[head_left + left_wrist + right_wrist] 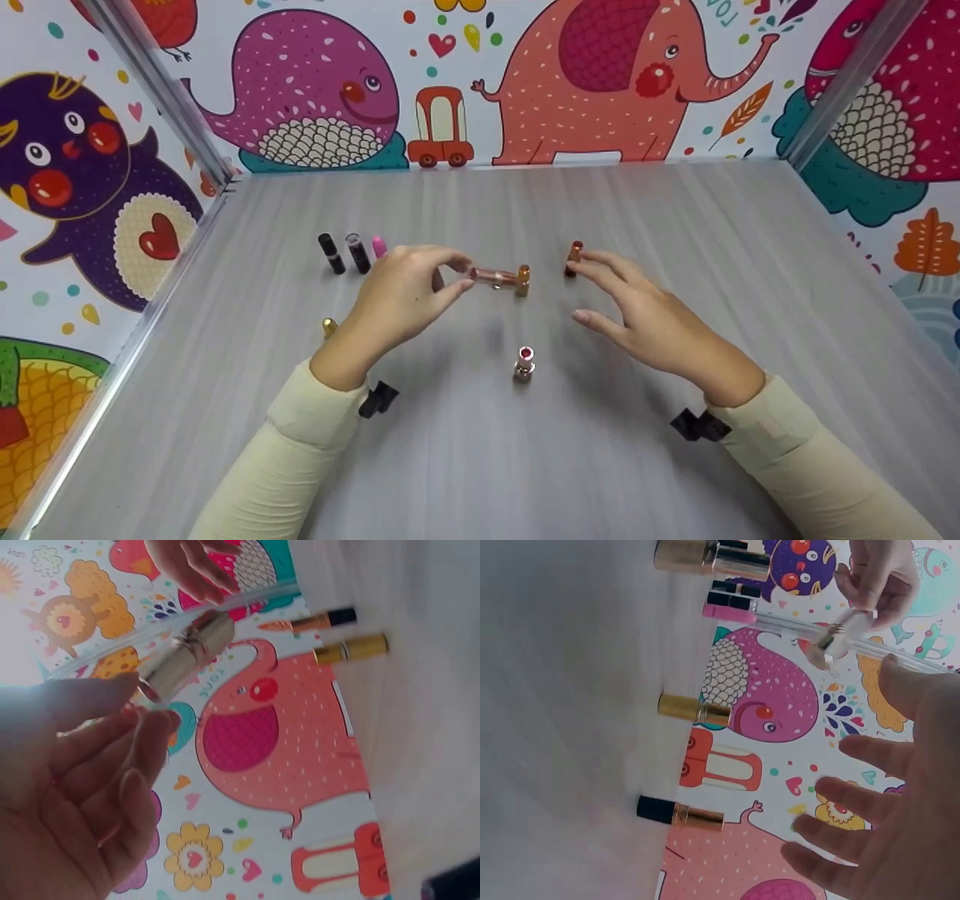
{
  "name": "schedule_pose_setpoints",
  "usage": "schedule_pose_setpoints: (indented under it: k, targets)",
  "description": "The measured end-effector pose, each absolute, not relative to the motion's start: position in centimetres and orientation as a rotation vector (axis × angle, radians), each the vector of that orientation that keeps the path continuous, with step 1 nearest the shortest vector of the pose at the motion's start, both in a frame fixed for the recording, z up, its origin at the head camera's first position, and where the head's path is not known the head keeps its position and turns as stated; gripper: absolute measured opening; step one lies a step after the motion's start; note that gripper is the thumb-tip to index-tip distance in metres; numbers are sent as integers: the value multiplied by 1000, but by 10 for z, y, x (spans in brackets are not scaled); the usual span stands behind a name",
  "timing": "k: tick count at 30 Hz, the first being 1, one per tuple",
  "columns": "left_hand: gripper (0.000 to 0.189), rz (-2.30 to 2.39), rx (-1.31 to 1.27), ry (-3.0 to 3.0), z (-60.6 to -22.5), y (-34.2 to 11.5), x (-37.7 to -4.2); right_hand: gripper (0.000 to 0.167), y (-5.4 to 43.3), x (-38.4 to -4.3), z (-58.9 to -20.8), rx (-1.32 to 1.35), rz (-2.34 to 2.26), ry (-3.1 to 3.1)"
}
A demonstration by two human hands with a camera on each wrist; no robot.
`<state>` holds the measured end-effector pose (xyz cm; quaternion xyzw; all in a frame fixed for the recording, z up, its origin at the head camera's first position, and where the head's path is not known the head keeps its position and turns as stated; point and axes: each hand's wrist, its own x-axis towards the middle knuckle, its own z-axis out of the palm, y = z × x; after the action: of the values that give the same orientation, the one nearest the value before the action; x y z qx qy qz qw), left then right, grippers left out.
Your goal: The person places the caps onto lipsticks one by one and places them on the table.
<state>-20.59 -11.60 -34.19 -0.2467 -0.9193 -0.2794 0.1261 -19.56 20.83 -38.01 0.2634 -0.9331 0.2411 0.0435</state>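
Between thumb and fingertips, my left hand (pixel 401 304) pinches a shiny rose-gold lipstick tube (pixel 491 277) by one end. The tube lies about level in the head view and points right. Its far end overlaps a gold lipstick tube (pixel 523 280) that stands on the table in the left wrist view (pixel 352 649). My right hand (pixel 649 322) is spread open with nothing in its grasp. Its fingertips overlap a copper and black lipstick tube (pixel 575 259) in the head view, but the right wrist view shows that upright tube (pixel 679 814) apart from the fingers (pixel 832 840).
Nearer the front of the grey table (pixel 450 465) stands a silvery lipstick (pixel 524 365) with a dark red top. Left of my left hand are two black tubes (pixel 331 253) and a pink one (pixel 379 246). A gold tube (pixel 329 327) is partly hidden by the left wrist. Patterned panels (pixel 450 75) enclose the table.
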Motion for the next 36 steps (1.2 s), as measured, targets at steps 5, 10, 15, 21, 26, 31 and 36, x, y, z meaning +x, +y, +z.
schedule_pose_setpoints:
  k: [5, 10, 15, 21, 26, 31, 36]
  targets:
    - [18, -619, -603, -2641, -345, -130, -218, 72, 215, -203, -382, 771, 643, -2903]
    - [18, -542, -504, -2656, -343, -146, -225, 74, 224, -213, -386, 727, 553, -2934]
    - [18, -560, -436, -2688, -343, -161, -231, 75, 231, -222, -389, 678, 509, -2972]
    - [11, -475, -416, -2691, -354, -170, -247, 74, 237, -226, -390, 655, 492, -2991]
    - [11, -435, -389, -2716, -362, -176, -259, 73, 236, -227, -393, 661, 501, -3006]
    - [13, -419, -374, -2748, -363, -179, -262, 72, 233, -230, -396, 700, 502, -3000]
    - [14, -359, -365, -2792, -360, -170, -267, 71, 234, -229, -396, 694, 502, -2994]
